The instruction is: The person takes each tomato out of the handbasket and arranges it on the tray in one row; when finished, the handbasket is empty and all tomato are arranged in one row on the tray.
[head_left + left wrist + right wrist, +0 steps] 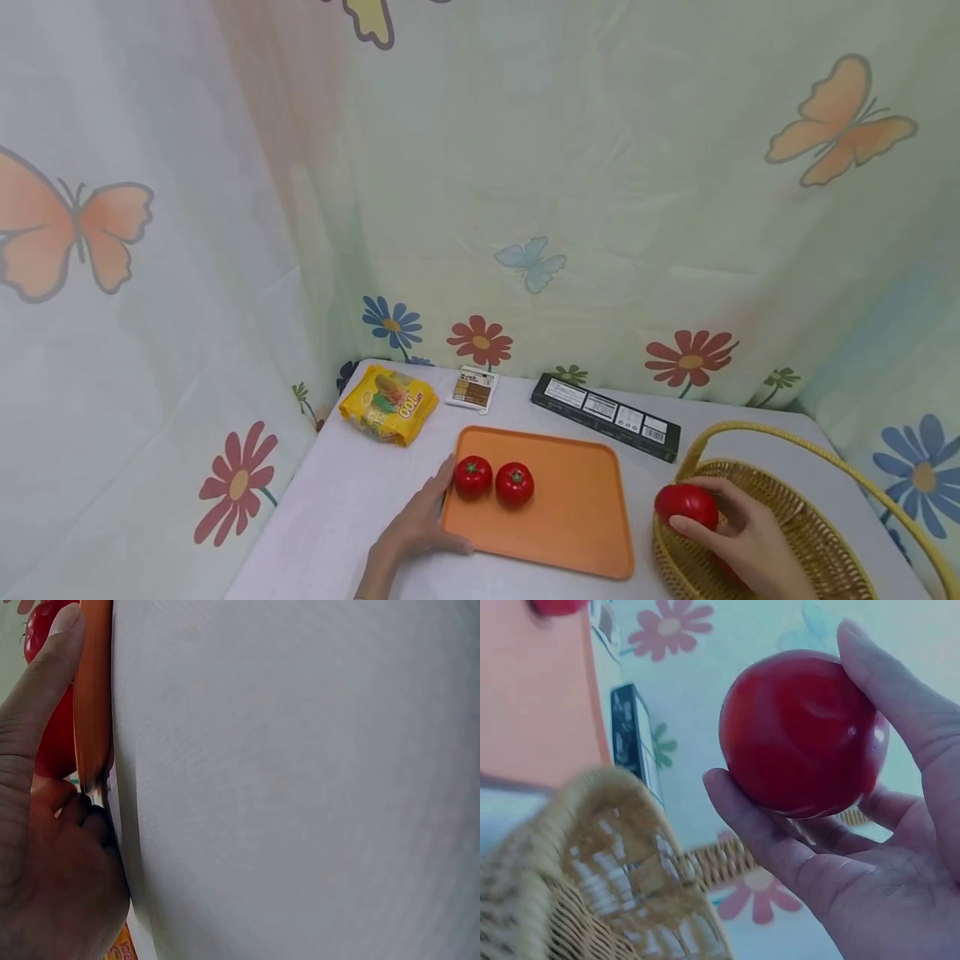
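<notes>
An orange tray [570, 533] lies on the table with two red tomatoes [514, 485] near its left side, green stems up. My left hand [420, 521] grips the tray's front left corner, thumb along the front edge and fingers at the left edge. Over the left rim of a wicker basket [813, 521], my right hand [753, 537] holds a glossy red round fruit [799, 735] between thumb and fingers. No stem shows on this fruit, so its kind is unclear. Something red lies inside the basket, mostly hidden by the right hand.
Behind the tray are a yellow snack packet [388, 406], a small white and brown packet [472, 389] and a long black box [606, 417]. The basket's tall handle [832, 462] arches at the right. A printed curtain [600, 208] stands behind the table.
</notes>
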Tool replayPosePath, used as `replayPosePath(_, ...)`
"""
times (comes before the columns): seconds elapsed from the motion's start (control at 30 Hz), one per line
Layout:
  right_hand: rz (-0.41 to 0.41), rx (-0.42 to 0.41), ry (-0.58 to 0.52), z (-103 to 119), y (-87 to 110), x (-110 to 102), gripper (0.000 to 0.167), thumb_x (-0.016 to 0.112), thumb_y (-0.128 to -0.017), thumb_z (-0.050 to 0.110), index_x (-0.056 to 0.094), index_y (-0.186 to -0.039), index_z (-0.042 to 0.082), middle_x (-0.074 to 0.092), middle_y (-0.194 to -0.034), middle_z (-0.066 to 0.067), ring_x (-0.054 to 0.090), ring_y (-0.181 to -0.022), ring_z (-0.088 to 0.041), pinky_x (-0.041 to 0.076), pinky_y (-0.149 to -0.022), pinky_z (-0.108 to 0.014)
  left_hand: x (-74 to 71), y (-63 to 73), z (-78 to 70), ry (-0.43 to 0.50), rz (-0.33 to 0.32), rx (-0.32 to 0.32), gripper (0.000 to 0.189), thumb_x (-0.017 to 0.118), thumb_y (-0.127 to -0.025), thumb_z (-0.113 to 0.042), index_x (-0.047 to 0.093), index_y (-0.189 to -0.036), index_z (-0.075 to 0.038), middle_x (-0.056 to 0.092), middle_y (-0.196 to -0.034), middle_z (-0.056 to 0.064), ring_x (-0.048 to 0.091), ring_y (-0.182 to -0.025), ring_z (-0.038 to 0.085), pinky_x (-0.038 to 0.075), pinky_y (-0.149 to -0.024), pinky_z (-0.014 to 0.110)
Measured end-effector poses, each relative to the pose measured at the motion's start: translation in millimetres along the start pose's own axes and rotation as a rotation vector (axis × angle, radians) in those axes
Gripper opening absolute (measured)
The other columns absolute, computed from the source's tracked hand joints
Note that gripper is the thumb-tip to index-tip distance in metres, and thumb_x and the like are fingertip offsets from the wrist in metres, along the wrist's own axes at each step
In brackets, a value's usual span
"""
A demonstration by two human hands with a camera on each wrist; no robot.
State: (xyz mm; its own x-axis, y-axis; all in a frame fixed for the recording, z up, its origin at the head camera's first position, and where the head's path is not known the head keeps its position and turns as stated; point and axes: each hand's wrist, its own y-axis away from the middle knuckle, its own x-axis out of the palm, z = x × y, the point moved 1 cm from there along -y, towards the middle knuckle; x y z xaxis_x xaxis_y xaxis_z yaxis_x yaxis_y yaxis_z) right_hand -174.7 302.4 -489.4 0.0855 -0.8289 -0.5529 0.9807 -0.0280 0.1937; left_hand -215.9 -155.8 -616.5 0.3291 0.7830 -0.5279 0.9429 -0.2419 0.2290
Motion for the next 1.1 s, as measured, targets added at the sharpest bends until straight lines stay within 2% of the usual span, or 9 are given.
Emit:
replayPosePath(0.33,-0.037,-0.056,-0.201,24.0,-3.8,54.7,0.066,0.085,-0.096,0.025,0.044,-0.142,0.005,0.057,-0.143,-0.026,0.063,-0.119,-0.035,0.068,-0.087,-0.037,-1.4,0.8,-2.1,0.009,-0.004,0.006,0.140,0.104,-0.065,-0.047,0.018,-0.175,-0.030,0.021,-0.180,0.008,0.015,-0.163,0.050,0.022,-0.127,0.073)
replayPosePath(0.47,-0.027,-0.061,-0.215,24.8,-10.2,74.3,0.068,0.082,-0.098,0.028,0.043,-0.150,0.007,0.054,-0.148,-0.027,0.059,-0.127,-0.041,0.068,-0.087,-0.039,-0.9,1.4,-3.1,0.010,0.002,0.014,0.140,0.104,-0.065,-0.045,0.018,-0.175,-0.030,0.020,-0.180,0.009,0.015,-0.163,0.050,0.022,-0.127,0.073)
replayPosePath(0.53,-0.039,-0.082,-0.206,23.8,-13.7,83.2,0.065,0.079,-0.101,0.029,0.045,-0.151,0.007,0.055,-0.147,-0.026,0.061,-0.123,-0.038,0.067,-0.086,-0.034,-0.2,1.8,-3.2,0.011,0.001,0.015,0.141,0.105,-0.065,-0.044,0.018,-0.175,-0.030,0.020,-0.180,0.008,0.014,-0.163,0.050,0.022,-0.128,0.072)
replayPosePath(0.6,-0.061,-0.124,-0.240,23.2,-17.0,91.0,0.055,0.072,-0.106,0.024,0.048,-0.150,0.002,0.058,-0.141,-0.028,0.066,-0.110,-0.034,0.067,-0.081,-0.030,0.6,1.8,-3.1,0.011,-0.001,0.014,0.140,0.105,-0.065,-0.043,0.018,-0.175,-0.030,0.020,-0.180,0.008,0.014,-0.163,0.049,0.022,-0.127,0.072)
replayPosePath(0.67,-0.063,-0.148,-0.281,23.6,-20.2,96.9,0.042,0.057,-0.113,0.021,0.050,-0.147,-0.003,0.062,-0.132,-0.028,0.068,-0.096,-0.028,0.064,-0.077,-0.026,0.3,1.4,-2.8,0.013,-0.005,0.018,0.140,0.105,-0.064,-0.043,0.019,-0.175,-0.030,0.021,-0.180,0.009,0.015,-0.163,0.050,0.022,-0.127,0.074)
replayPosePath(0.73,-0.047,-0.151,-0.330,24.0,-22.6,101.4,0.040,0.043,-0.118,0.019,0.050,-0.147,-0.007,0.063,-0.128,-0.028,0.068,-0.087,-0.022,0.063,-0.075,-0.025,0.6,0.8,-1.8,0.016,-0.001,0.011,0.140,0.105,-0.065,-0.044,0.019,-0.175,-0.031,0.021,-0.180,0.009,0.015,-0.163,0.049,0.022,-0.127,0.074)
replayPosePath(0.83,-0.014,-0.123,-0.380,24.8,-26.0,106.5,0.043,0.034,-0.120,0.020,0.048,-0.149,-0.008,0.062,-0.132,-0.029,0.070,-0.091,-0.020,0.063,-0.079,-0.024,1.4,0.3,0.3,0.019,0.003,0.005,0.140,0.104,-0.065,-0.046,0.019,-0.174,-0.032,0.022,-0.180,0.009,0.016,-0.164,0.048,0.023,-0.126,0.074)
replayPosePath(1.0,-0.047,-0.198,-0.297,23.6,-34.0,114.6,0.040,0.055,-0.114,0.016,0.055,-0.148,-0.006,0.062,-0.141,-0.029,0.068,-0.117,-0.034,0.060,-0.090,-0.021,1.9,0.3,1.7,0.013,0.001,0.011,0.140,0.104,-0.065,-0.047,0.019,-0.175,-0.030,0.022,-0.180,0.008,0.016,-0.164,0.047,0.023,-0.126,0.074)
replayPosePath(1.1,-0.063,-0.219,-0.226,22.1,-39.2,118.7,0.047,0.065,-0.110,0.016,0.055,-0.152,-0.002,0.062,-0.146,-0.028,0.064,-0.129,-0.041,0.059,-0.101,-0.026,1.3,0.2,0.3,0.011,-0.001,0.011,0.140,0.104,-0.064,-0.047,0.019,-0.175,-0.030,0.023,-0.180,0.008,0.016,-0.164,0.048,0.024,-0.126,0.075)
